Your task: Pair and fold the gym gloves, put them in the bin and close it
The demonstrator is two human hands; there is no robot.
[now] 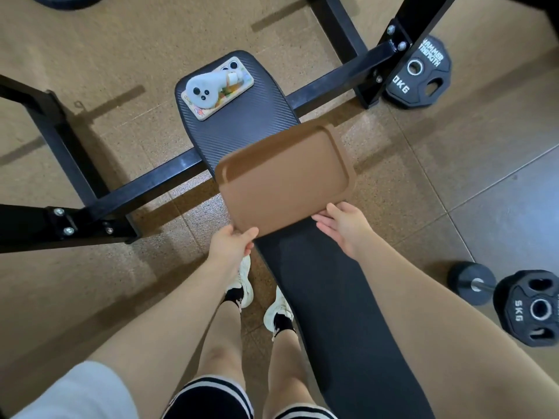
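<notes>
A brown plastic bin lid (284,176) with a raised rim hangs tilted over the black gym bench (236,122). My left hand (233,243) pinches the lid's near left corner. My right hand (341,225) lies with fingers spread against the lid's near right edge, and I cannot tell whether it grips the lid. The lid hides whatever sits under it. No bin body and no gloves show anywhere in the view.
A phone (217,89) with a white handheld device on it lies at the bench's far end. Black rack bars (90,204) cross the floor to the left. Weight plates (420,74) and a dumbbell (472,282) lie at the right. My feet (242,285) stand beside the bench.
</notes>
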